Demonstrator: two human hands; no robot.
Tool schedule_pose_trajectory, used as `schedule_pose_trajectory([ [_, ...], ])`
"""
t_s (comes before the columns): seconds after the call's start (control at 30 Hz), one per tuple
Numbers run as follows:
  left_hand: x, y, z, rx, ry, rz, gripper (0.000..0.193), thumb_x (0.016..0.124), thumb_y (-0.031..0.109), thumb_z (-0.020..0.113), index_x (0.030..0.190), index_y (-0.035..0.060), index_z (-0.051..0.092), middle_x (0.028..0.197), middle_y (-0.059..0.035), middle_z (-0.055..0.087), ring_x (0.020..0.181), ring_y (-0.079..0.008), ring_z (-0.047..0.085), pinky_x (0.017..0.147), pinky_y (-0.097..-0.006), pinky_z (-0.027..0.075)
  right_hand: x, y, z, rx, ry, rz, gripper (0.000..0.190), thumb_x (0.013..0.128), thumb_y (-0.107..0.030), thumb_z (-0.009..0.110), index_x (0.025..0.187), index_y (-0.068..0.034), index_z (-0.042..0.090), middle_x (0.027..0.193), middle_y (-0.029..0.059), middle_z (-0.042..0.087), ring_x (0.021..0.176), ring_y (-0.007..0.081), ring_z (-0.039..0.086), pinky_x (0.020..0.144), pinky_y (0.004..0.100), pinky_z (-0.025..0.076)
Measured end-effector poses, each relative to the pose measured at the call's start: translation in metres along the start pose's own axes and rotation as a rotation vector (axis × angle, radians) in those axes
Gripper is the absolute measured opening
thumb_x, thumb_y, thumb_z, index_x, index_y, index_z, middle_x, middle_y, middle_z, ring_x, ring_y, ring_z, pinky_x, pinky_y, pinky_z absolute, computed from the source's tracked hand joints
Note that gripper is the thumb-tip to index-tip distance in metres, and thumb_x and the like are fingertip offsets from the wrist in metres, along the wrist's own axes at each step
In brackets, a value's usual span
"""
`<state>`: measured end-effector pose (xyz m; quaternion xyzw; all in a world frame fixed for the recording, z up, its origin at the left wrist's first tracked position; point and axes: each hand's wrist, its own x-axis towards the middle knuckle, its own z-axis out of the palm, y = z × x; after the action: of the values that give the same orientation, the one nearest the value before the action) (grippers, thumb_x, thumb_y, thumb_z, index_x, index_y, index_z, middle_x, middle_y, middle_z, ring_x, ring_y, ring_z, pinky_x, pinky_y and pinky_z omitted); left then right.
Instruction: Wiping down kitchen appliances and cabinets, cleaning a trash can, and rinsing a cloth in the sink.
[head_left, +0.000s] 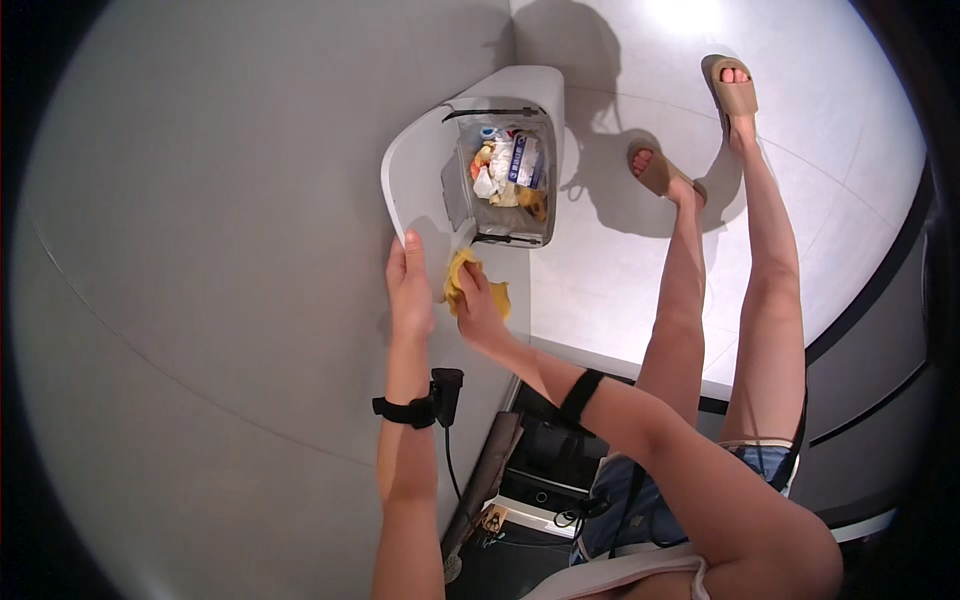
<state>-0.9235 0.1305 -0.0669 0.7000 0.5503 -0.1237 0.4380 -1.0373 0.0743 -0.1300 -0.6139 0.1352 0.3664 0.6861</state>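
A white plastic trash bin (553, 86) stands against the wall with its curved lid (409, 176) swung up. My left hand (411, 292) grips the lid's rim, thumb on the inner face and fingers behind. In my right hand (484, 311) is a bunched yellow cloth (453, 281), held at the lower side of the lid, close to the hinge; whether it presses on the plastic I cannot tell. Inside the bin, a clear liner (499, 219) holds crumpled white tissue (496, 169), a blue-and-white packet (526, 161) bearing writing and some brown-yellow peel (532, 202).
A smooth grey wall (210, 225) fills the left side. My feet in tan slides (735, 97) stand on the pale tiled floor (585, 292). Below lie a dark appliance (555, 450) and cables. A black strap with a small device (448, 394) circles my left forearm.
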Motion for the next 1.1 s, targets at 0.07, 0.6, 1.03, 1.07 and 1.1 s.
schedule_pose_trajectory([
  [0.07, 0.002, -0.005, 0.002, 0.004, -0.008, -0.013, 0.046, 0.096, 0.038, 0.042, 0.119, -0.0005, 0.050, 0.109, -0.0053, 0.055, 0.098, -0.0115, 0.048, 0.087, -0.0260, 0.038, 0.030, 0.025, -0.005, 0.005, 0.046, -0.036, 0.048, 0.075, 0.004, 0.047, 0.124, 0.002, 0.042, 0.123, 0.0272, 0.040, 0.115, 0.0443, 0.039, 0.097, 0.0444, 0.034],
  [0.6, 0.005, -0.012, -0.003, 0.064, -0.026, 0.075, 0.042, 0.097, 0.035, 0.041, 0.118, 0.0006, 0.050, 0.102, -0.0021, 0.054, 0.094, -0.0095, 0.046, 0.084, -0.0246, 0.038, 0.078, 0.043, -0.020, -0.218, -0.264, 0.325, 0.043, 0.073, -0.005, 0.049, 0.117, -0.005, 0.049, 0.113, 0.0245, 0.049, 0.101, 0.0400, 0.048, 0.088, 0.0452, 0.040],
  [1.03, 0.002, -0.011, 0.008, 0.074, 0.049, 0.052, 0.040, 0.097, 0.037, 0.041, 0.112, 0.0012, 0.052, 0.084, 0.0054, 0.043, 0.079, -0.0052, 0.037, 0.073, -0.0201, 0.034, 0.048, 0.061, -0.081, -1.173, -0.209, -0.767, 0.040, 0.074, -0.016, 0.053, 0.112, -0.008, 0.056, 0.118, 0.0026, 0.048, 0.108, 0.0179, 0.044, 0.089, 0.0312, 0.035],
  [1.07, 0.002, -0.011, 0.012, 0.080, 0.056, 0.056, 0.040, 0.097, 0.037, 0.041, 0.111, 0.0011, 0.052, 0.082, 0.0056, 0.041, 0.078, -0.0052, 0.035, 0.072, -0.0197, 0.033, 0.059, 0.067, -0.094, -1.316, -0.277, -0.915, 0.039, 0.073, -0.018, 0.054, 0.110, -0.009, 0.058, 0.118, 0.0011, 0.048, 0.109, 0.0162, 0.043, 0.090, 0.0295, 0.033],
  [1.1, 0.002, -0.011, 0.011, 0.081, 0.054, 0.052, 0.040, 0.097, 0.037, 0.041, 0.111, 0.0011, 0.052, 0.082, 0.0056, 0.041, 0.078, -0.0052, 0.035, 0.072, -0.0197, 0.033, 0.063, 0.070, -0.102, -1.449, -0.351, -1.063, 0.038, 0.072, -0.020, 0.054, 0.109, -0.010, 0.060, 0.118, -0.0004, 0.048, 0.111, 0.0146, 0.041, 0.092, 0.0278, 0.031],
])
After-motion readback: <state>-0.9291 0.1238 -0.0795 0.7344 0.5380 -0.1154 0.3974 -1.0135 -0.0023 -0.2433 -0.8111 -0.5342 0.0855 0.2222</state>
